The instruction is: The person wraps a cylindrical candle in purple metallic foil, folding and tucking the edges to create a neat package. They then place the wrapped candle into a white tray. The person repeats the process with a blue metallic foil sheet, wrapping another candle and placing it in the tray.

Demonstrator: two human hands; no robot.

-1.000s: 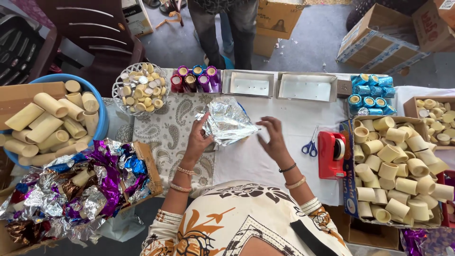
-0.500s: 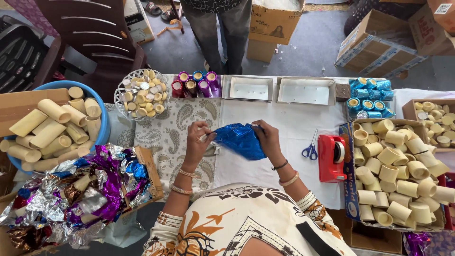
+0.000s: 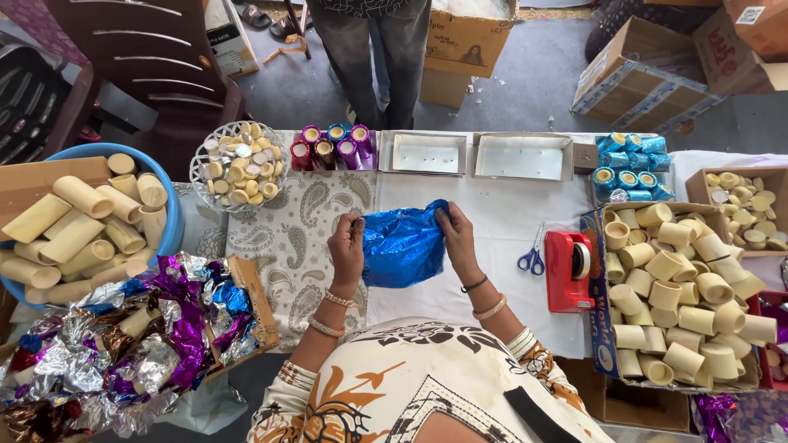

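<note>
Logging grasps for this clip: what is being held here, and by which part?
A blue foil sheet, pinched at its two upper corners: left hand on the left corner, right hand on the right.

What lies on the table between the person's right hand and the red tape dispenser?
In the head view, blue-handled scissors lie between the right hand and the red tape dispenser.

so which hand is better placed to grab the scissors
Right. The right hand grips the blue foil on the side nearer the scissors; the left hand is across the foil.
</note>
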